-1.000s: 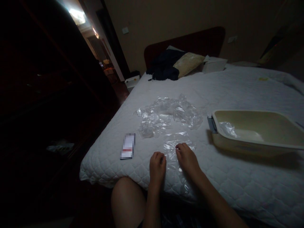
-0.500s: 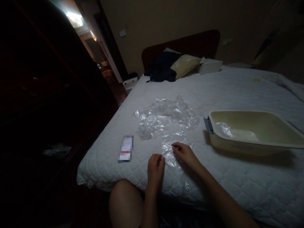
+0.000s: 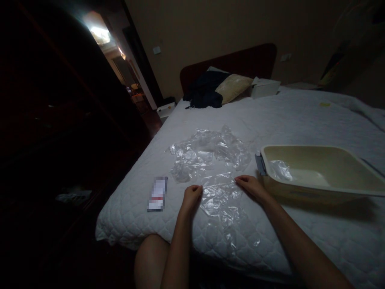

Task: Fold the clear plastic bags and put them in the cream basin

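A clear plastic bag [image 3: 221, 200] lies flat on the white quilted bed [image 3: 300, 120] in front of me. My left hand [image 3: 191, 196] pinches the bag's left top corner with curled fingers. My right hand [image 3: 251, 185] grips the bag's right top corner, so the sheet is stretched between both hands. Just beyond lies a crumpled heap of clear plastic bags [image 3: 207, 154].
A beige plastic basin [image 3: 319, 188] with a piece of clear plastic inside sits to the right of my right hand. A small card or packet [image 3: 157, 194] lies left of my left hand. Pillows, dark clothing [image 3: 204, 90] and a white box are by the headboard. My bare knee [image 3: 150, 257] is below the bed's edge.
Both hands have moved forward and apart. The bag, bunched between them before, is now spread wide and flat on the bed.
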The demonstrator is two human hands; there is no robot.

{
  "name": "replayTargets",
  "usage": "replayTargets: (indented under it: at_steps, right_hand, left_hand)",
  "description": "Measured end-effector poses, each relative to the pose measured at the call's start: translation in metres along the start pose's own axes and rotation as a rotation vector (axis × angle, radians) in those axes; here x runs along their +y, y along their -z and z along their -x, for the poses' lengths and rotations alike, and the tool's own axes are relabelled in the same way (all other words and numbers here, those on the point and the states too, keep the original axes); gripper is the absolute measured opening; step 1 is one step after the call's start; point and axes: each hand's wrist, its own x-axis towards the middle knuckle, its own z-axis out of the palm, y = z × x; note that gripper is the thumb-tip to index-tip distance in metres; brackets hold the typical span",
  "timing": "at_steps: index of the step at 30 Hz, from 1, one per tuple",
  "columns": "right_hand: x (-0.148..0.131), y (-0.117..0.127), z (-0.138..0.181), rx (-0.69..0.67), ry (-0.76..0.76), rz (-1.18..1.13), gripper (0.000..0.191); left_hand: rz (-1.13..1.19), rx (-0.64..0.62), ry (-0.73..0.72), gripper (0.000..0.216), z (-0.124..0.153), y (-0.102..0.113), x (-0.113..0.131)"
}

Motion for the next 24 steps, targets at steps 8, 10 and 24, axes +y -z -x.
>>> replayTargets:
  at_steps: [8,10,24]
  right_hand:
    - [0.0040,0.0089,0.0016,-0.162,-0.068,-0.100,0.039]
    - [0.0060,0.0096,0.0013,-0.169,-0.073,-0.118,0.040]
    - [0.0055,0.0056,0.0004,-0.130,-0.019,-0.183,0.033]
  left_hand:
    - [0.094,-0.113,0.083,0.028,-0.0107,-0.0004,0.0027]
    - [0.116,-0.107,0.070,0.028,-0.0107,0.0001,0.0011]
    - [0.150,-0.112,0.058,0.024,-0.0120,0.0017,-0.0011]
